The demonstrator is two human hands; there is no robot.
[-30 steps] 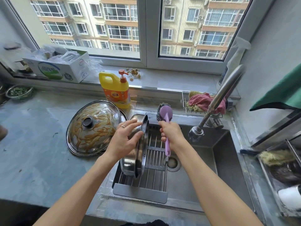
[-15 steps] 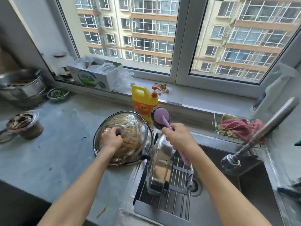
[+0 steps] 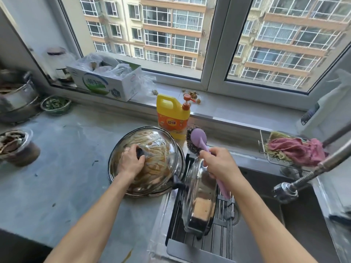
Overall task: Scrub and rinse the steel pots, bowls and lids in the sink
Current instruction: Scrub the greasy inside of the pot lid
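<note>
On the grey counter [image 3: 57, 177] left of the sink [image 3: 303, 234], a greasy glass lid [image 3: 152, 168] lies dome-up under the person's left hand [image 3: 131, 162], its fingers curled round the black knob [image 3: 140, 153], while the right hand [image 3: 220, 165], farther right, grips a purple scrubbing brush [image 3: 198, 138] upright over a steel pot [image 3: 201, 202] standing on edge in the sink rack [image 3: 226, 243].

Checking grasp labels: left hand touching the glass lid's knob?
Touching. Head view: the left hand has fingers curled round the black knob of the glass lid.
</note>
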